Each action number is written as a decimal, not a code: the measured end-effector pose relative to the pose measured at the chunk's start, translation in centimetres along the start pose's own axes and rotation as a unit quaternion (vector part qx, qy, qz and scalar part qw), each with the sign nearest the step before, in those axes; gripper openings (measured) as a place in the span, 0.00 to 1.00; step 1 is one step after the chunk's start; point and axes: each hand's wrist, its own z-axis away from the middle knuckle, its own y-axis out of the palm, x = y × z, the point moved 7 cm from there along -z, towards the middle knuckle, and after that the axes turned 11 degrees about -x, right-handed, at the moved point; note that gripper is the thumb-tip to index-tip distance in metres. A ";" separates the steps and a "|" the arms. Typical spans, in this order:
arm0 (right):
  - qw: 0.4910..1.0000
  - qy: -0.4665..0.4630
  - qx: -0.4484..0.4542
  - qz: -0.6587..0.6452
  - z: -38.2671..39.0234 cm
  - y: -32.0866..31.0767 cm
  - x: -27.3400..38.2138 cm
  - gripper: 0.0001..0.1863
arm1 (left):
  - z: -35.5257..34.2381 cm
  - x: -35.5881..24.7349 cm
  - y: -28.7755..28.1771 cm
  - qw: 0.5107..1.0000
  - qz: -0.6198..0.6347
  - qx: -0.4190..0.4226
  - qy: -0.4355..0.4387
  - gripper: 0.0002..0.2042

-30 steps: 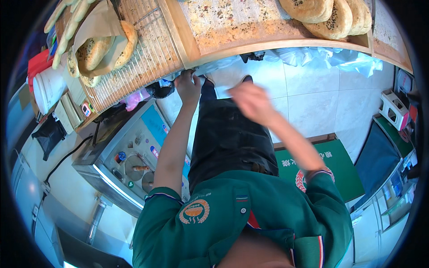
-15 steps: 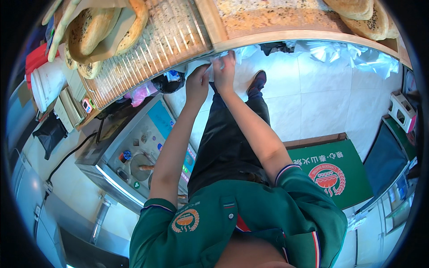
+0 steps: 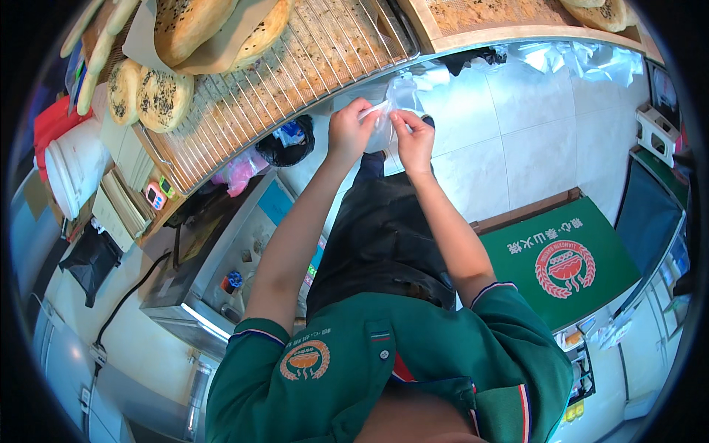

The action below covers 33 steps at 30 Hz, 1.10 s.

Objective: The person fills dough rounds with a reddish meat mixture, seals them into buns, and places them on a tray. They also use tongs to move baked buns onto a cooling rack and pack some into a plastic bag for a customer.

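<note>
A thin clear plastic bag (image 3: 382, 134) hangs between my two hands, just in front of the counter's edge. My left hand (image 3: 350, 131) pinches one side of it near the top. On the other side, the thumb and fingers of my right hand (image 3: 414, 140) close on its edge. Whether the bag's mouth is parted, I cannot tell. Ahead of my hands, more clear plastic bags (image 3: 402, 92) hang under the counter. Beyond my left hand lies a wire rack (image 3: 295, 66) over a crumb-strewn tray.
Round seeded flatbreads (image 3: 164, 100) and longer breads in brown paper (image 3: 140, 37) lie on the left counter. Below it is a black-lined bin (image 3: 286, 142) beside a glass-topped case (image 3: 229, 255). A green box (image 3: 554, 258) stands to the right. More bags (image 3: 576, 63) hang at the right.
My hands have come back from under the counter's edge and moved slightly right, drawing a clear bag with them. My view has shifted, and the wire rack shows more fully.
</note>
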 end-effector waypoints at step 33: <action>0.813 -0.204 0.545 0.017 14.1 10.3 31.6 0.11 | 3.1 -20.3 -33.7 0.975 -0.075 0.011 0.211 0.03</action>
